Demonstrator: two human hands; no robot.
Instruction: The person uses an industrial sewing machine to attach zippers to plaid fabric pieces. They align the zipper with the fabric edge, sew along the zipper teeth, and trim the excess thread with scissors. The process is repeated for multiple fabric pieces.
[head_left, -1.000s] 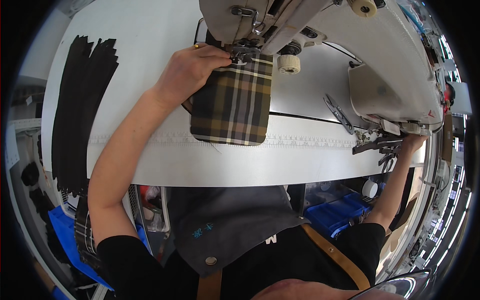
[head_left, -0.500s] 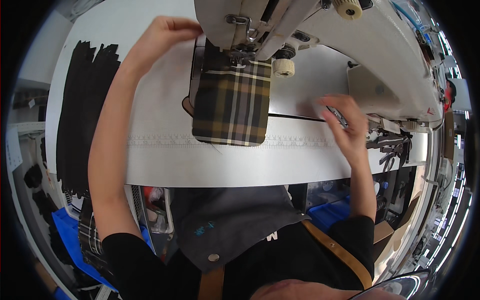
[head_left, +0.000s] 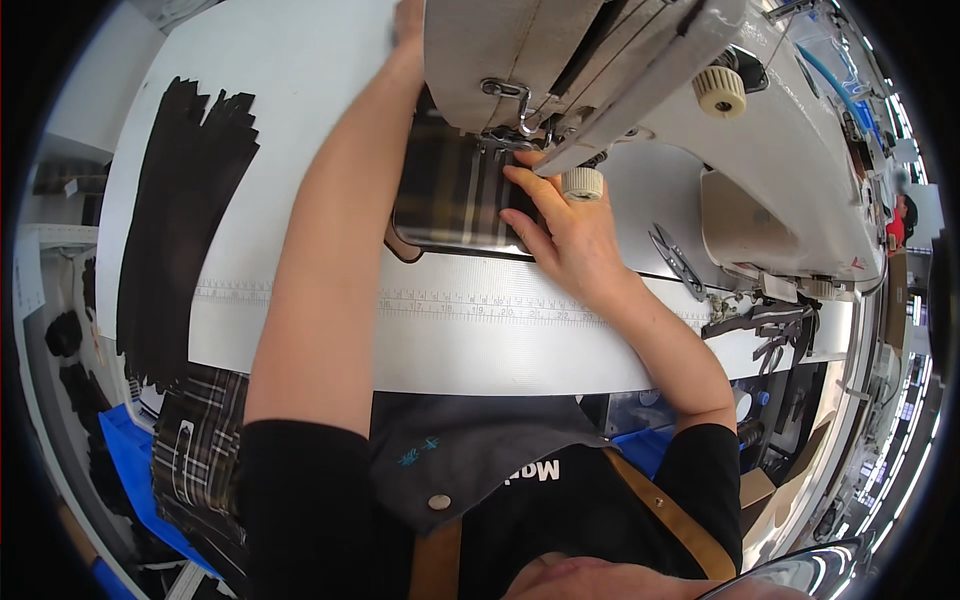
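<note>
A piece of plaid fabric in black, olive and white lies under the presser foot of a sewing machine; it is blurred. My right hand rests at its right edge, thumb and forefinger apart with their tips on the cloth, beneath a cream knob. Past the left side of the machine head reaches my left arm. Only a blurred bit of my left hand shows there; its fingers are hidden. A pair of thread snips lies on the machine bed to the right of my right hand.
A bundle of black strips covers the table's left part. A printed ruler scale runs along the front of the white table. Dark scraps lie at right. Folded plaid pieces and a blue bin are lower left.
My right hand has put down the snips and moved left onto the fabric. My left hand has gone farther away, behind the machine head. The fabric's near edge now lies closer to the presser foot.
</note>
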